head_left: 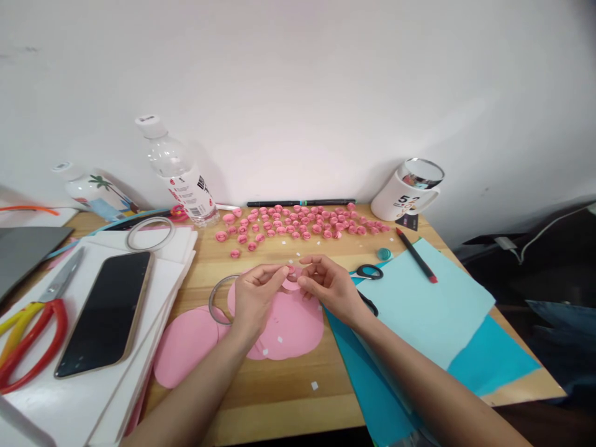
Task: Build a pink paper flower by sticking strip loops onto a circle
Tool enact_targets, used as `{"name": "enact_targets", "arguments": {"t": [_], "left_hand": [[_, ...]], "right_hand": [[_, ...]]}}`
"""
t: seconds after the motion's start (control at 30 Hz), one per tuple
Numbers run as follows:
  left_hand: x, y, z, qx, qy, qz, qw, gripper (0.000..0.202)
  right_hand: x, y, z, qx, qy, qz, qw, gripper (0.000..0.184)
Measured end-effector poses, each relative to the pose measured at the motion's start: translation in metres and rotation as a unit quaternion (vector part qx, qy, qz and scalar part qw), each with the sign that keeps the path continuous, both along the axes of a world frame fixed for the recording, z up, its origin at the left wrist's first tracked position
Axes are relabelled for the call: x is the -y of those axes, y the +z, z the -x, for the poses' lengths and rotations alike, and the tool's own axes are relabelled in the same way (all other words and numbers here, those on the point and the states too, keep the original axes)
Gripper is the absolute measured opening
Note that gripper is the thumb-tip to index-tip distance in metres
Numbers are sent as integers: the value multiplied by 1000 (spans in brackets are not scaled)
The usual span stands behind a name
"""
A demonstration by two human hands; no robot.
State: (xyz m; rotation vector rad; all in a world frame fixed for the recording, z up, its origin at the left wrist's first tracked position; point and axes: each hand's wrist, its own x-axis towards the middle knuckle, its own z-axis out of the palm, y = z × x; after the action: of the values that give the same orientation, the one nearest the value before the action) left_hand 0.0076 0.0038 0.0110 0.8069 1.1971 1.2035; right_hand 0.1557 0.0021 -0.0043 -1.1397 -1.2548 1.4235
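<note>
My left hand (255,297) and my right hand (328,287) meet at the middle of the wooden desk (274,388). Together they pinch a small pink paper roll (292,274) between their fingertips. Under the hands lie pink paper circles (284,326), with another pink circle (184,346) to the left. Many finished pink paper rolls (298,222) are spread in rows at the back of the desk. A clear tape ring (218,301) lies just left of my left wrist.
A phone (108,310) lies on white sheets beside red-handled scissors (35,332). Black scissors (367,273) and a red pen (416,254) rest on blue paper (433,304). A water bottle (179,174), a mug (410,189) and a black pen (300,202) stand by the wall.
</note>
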Motion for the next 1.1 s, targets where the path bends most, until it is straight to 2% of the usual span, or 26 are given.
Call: {"name": "enact_targets", "arguments": {"t": [0.17, 0.3, 0.43, 0.53, 0.7, 0.8, 0.97, 1.1], "left_hand": [[0, 0, 0, -34, 10, -1, 999, 13], [1, 2, -1, -49, 11, 4, 999, 15], [1, 4, -2, -54, 4, 13, 998, 15], [1, 4, -2, -72, 4, 15, 997, 15], [1, 3, -2, -80, -21, 7, 997, 15], [3, 3, -3, -77, -46, 3, 996, 15], [5, 6, -5, -77, -81, 0, 994, 19], [5, 5, -4, -62, -91, 12, 994, 37]], "right_hand": [[0, 2, -1, -42, 30, 45, 998, 41], [1, 7, 0, -68, 16, 74, 995, 49], [1, 6, -1, -61, 11, 86, 994, 47], [1, 3, -2, -50, -3, 73, 996, 42], [-2, 4, -3, -48, -87, 53, 994, 35], [-3, 6, -4, -45, -113, 28, 992, 34], [-3, 7, -6, -44, -120, -1, 992, 34], [-1, 8, -6, -23, -94, -6, 995, 36]]}}
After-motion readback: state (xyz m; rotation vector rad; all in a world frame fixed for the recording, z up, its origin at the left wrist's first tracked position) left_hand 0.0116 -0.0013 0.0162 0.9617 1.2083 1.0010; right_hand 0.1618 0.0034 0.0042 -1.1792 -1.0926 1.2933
